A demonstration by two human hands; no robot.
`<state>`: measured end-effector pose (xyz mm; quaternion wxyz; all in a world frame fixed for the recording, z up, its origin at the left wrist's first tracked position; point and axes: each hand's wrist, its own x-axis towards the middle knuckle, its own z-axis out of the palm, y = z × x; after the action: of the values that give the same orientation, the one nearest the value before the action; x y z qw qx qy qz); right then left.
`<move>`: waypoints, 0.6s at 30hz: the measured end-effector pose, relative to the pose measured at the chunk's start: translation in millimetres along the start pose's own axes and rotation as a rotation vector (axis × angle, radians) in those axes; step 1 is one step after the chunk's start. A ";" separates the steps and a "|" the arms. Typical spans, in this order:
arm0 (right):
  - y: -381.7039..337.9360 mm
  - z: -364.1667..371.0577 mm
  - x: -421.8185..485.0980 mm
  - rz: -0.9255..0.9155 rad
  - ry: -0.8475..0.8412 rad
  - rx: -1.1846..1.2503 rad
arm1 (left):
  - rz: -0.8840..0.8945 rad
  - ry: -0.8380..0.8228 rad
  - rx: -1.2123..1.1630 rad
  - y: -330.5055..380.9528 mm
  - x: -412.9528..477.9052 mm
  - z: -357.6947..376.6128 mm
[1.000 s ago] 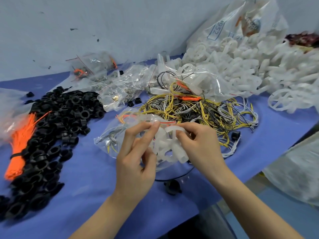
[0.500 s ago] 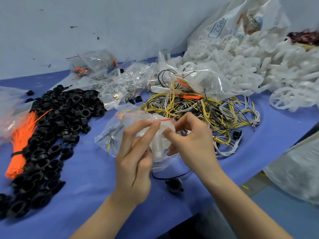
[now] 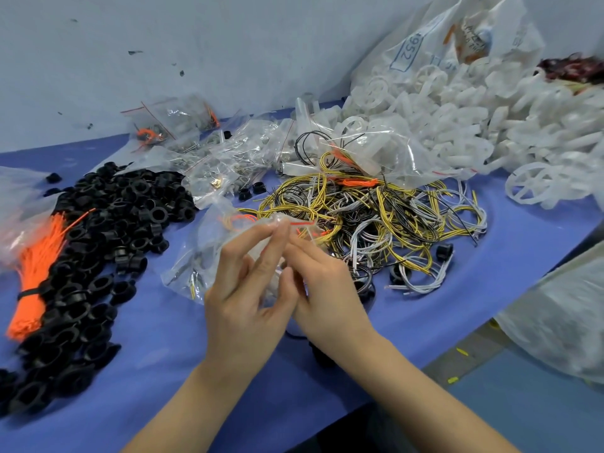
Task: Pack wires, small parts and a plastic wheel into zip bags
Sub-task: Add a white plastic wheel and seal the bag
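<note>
Your left hand [image 3: 243, 308] and right hand [image 3: 327, 299] meet above the bench's [image 3: 157, 325] near edge — each grip pinches the top strip of the zip bag [image 3: 209, 253], left fingertips [image 3: 277, 228] at its red seal line. Behind them lies the wire tangle [image 3: 376, 220]; black rings [image 3: 98, 240] fill the left side, white plastic wheels [image 3: 474, 125] the far right corner.

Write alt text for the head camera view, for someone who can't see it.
Two hands, left and right, pinch the top of a clear zip bag over a blue table. Around them lie tangled wires, black rings, orange ties, small filled bags and white plastic wheels.
</note>
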<state>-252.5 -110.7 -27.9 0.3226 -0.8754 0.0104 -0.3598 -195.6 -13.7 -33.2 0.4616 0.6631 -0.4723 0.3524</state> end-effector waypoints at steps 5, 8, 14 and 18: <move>4.5 -10.4 4.9 0.147 -0.189 -0.269 | 0.076 -0.028 0.001 2.8 0.7 1.5; 2.6 -26.7 13.9 0.303 0.041 0.067 | 0.076 -0.025 -0.024 2.1 0.5 -1.0; 13.7 -44.8 17.7 0.267 0.332 0.013 | 0.060 -0.056 -0.067 4.9 2.9 -7.2; 28.1 -44.1 19.5 0.369 0.131 0.126 | 0.093 -0.245 -0.063 7.3 1.8 -23.0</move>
<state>-260.1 -162.4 -8.3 0.4360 -0.8113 0.1691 -0.3508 -202.7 6.6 -22.0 0.4044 0.6636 -0.5662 0.2749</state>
